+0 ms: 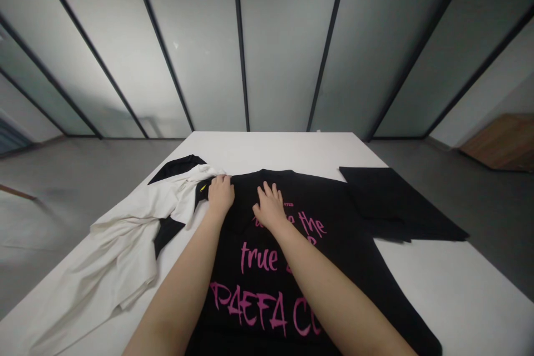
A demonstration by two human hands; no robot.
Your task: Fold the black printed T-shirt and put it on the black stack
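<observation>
A black T-shirt (246,245) with pink lettering lies flat on the white table (438,278), its collar facing away from me. My left hand (221,194) has its fingers curled onto the fabric at the shirt's upper left, touching the edge of a crumpled white garment (117,250). My right hand (269,207) rests on the chest with its fingers spread, holding nothing. Black fabric pieces (167,235) stick out from under the white garment. Whether they belong to the shirt is hidden. A small yellow mark (203,188) shows beside my left hand.
A folded black garment (396,203) lies on the table's right side, touching the shirt's edge. The table's edges run down both sides, with a grey floor beyond. Dark-framed frosted glass panels (283,44) stand behind it, and a wooden cabinet (498,142) sits far right.
</observation>
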